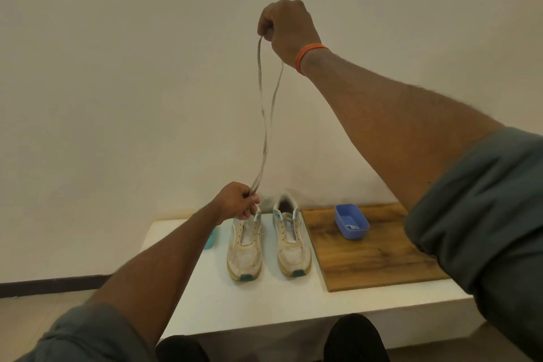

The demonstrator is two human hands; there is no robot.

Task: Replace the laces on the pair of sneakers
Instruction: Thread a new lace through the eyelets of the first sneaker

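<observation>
Left hand is pinching the low end of a long pale grey flat lace, fingers curled round it, hovering just above the heel of the left worn white-and-cream sneaker with yellowed sole and teal toe tip. That sneaker is sitting on the white tabletop, toe pointing at the person; the lace's lower end looks to be running into its eyelets, not fully clear. The lace is hanging doubled, two strands rising up from the left sneaker to the right hand, which is gripping the top of the loop in a closed fist, high above the left sneaker. The matching right sneaker is standing just right of the left sneaker, apart, laceless. Further right, a brown wood-grain board is lying flat, a small blue plastic tub on its far part. A teal object, partly hidden by the forearm, is lying left of the left sneaker. Bare tabletop is showing in front of the toes, up to the near edge.
</observation>
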